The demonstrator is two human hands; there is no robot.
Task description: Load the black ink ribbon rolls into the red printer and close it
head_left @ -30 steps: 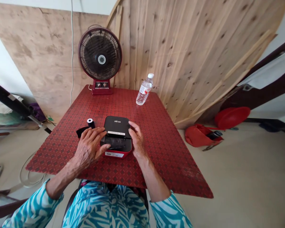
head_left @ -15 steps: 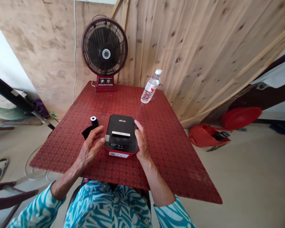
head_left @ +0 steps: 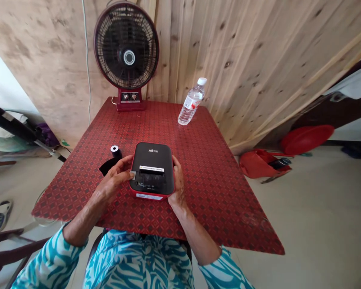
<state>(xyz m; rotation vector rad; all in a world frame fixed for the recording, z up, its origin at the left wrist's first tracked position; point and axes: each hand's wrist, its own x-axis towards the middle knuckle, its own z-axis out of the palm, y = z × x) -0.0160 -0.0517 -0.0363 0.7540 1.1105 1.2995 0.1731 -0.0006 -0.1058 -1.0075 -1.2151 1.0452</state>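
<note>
A black-topped label printer (head_left: 152,160) with a red lower body faces me near the front of the table; its lid is down, with a white sticker strip across it. My left hand (head_left: 112,180) is closed on the printer's left side, its thumb on a small grey tab at the edge and its fingers along the side. Against the right side, my right hand (head_left: 177,184) is wrapped with its fingertips partly hidden. Just left of the printer stands a small dark roll (head_left: 115,151) with a white core, a dark strip (head_left: 106,165) trailing from it behind my left hand.
A dark red fan (head_left: 126,56) stands at the table's (head_left: 210,192) back left. A clear water bottle (head_left: 191,104) stands at the back right. Beyond the right edge, a red bag (head_left: 254,164) and a red basin (head_left: 307,139) are on the floor. A wooden panel rises behind.
My left hand lifted off the printer's front top, then closed on its left side by the grey tab. My right hand slid lower along the right side. The camera view shifted slightly.
</note>
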